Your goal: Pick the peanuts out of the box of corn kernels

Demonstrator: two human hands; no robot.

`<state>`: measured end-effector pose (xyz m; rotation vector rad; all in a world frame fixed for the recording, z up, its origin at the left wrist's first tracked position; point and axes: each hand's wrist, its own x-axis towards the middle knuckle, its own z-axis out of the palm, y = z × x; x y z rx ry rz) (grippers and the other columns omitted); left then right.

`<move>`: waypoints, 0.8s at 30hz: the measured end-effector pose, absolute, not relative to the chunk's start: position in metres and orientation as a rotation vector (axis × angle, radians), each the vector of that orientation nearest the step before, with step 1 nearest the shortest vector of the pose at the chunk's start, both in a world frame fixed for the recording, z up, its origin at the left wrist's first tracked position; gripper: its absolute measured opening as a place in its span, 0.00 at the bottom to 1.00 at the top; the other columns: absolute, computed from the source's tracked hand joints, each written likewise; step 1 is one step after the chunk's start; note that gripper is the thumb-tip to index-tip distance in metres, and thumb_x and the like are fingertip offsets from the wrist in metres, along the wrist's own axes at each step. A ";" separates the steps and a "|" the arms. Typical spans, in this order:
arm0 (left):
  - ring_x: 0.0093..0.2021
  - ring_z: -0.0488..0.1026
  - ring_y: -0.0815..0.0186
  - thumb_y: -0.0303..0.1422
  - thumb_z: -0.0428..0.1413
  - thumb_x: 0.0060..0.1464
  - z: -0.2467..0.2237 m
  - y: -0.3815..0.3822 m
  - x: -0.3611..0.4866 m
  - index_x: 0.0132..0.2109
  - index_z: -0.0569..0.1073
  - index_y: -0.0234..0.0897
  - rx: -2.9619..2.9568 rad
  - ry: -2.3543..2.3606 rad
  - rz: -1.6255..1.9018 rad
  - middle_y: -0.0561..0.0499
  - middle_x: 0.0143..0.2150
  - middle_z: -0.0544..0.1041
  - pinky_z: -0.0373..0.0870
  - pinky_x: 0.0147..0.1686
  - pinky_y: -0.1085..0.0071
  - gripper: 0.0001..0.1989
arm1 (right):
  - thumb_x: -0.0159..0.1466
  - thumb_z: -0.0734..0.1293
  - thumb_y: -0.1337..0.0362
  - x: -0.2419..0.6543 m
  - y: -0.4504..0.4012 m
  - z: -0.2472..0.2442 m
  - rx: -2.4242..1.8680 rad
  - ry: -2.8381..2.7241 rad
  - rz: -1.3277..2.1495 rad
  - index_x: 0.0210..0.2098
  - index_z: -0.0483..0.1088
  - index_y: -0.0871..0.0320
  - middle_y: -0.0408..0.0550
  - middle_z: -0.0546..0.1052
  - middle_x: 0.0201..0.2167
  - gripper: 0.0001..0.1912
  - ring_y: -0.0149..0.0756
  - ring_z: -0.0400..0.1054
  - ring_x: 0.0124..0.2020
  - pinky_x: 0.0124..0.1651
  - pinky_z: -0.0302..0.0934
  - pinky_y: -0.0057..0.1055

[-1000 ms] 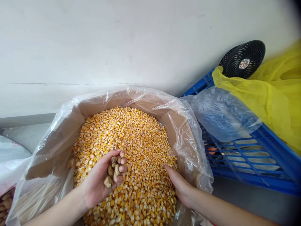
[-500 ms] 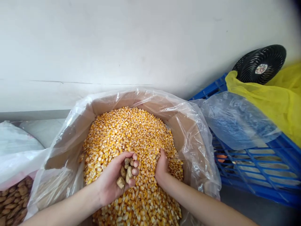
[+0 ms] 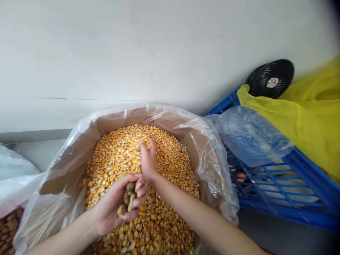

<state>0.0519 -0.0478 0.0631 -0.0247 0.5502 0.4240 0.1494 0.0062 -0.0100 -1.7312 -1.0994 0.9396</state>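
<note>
A heap of yellow corn kernels (image 3: 170, 152) fills a cardboard box (image 3: 117, 120) lined with clear plastic (image 3: 220, 177). Above the near part of the corn, my left hand (image 3: 106, 214) is cupped, palm up, with its fingers curled round several unshelled peanuts (image 3: 130, 200). My right hand (image 3: 148, 161) reaches past it to the middle of the heap. Its thumb and fingers are apart at the corn surface, and I see nothing held in them. The fingertips are partly hidden and slightly blurred.
A blue plastic crate (image 3: 292, 184) stands to the right. On it lie a clear plastic bag (image 3: 252, 136), yellow mesh cloth (image 3: 305, 124) and a black fan-like round object (image 3: 271, 78). Brown nuts (image 3: 9, 230) sit in a bag at lower left. A white wall (image 3: 132, 53) rises behind.
My right hand has moved left and farther over the corn, from the right side to the middle. My left hand still holds the peanuts. The view has shifted slightly right.
</note>
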 end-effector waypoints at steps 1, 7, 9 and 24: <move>0.16 0.54 0.78 0.31 0.47 0.51 0.064 -0.049 0.051 0.23 0.62 0.33 -0.015 0.529 0.408 0.56 0.20 0.56 0.46 0.08 0.84 0.11 | 0.59 0.52 0.53 0.143 0.006 -0.002 -1.743 -1.111 0.918 0.53 0.50 0.56 0.52 0.58 0.52 0.25 0.34 0.53 0.53 0.55 0.48 0.32; 0.16 0.51 0.78 0.31 0.48 0.51 0.066 -0.049 0.051 0.23 0.63 0.33 -0.014 0.499 0.349 0.55 0.20 0.56 0.45 0.07 0.84 0.10 | 0.57 0.58 0.57 0.127 0.003 0.031 -1.355 -1.739 0.900 0.52 0.56 0.50 0.42 0.59 0.53 0.22 0.29 0.48 0.56 0.57 0.43 0.27; 0.16 0.52 0.77 0.31 0.48 0.50 0.067 -0.048 0.050 0.23 0.63 0.33 -0.017 0.496 0.361 0.55 0.20 0.56 0.45 0.07 0.85 0.10 | 0.59 0.56 0.58 0.141 0.007 0.037 -1.236 -1.794 0.936 0.50 0.59 0.48 0.39 0.59 0.54 0.18 0.26 0.49 0.56 0.57 0.44 0.26; 0.17 0.53 0.77 0.31 0.47 0.51 0.067 -0.051 0.050 0.23 0.62 0.33 0.022 0.523 0.348 0.55 0.20 0.56 0.45 0.08 0.84 0.11 | 0.50 0.60 0.71 0.268 -0.022 -0.010 -1.928 -1.412 1.186 0.37 0.67 0.54 0.46 0.71 0.36 0.15 0.33 0.65 0.34 0.40 0.58 0.32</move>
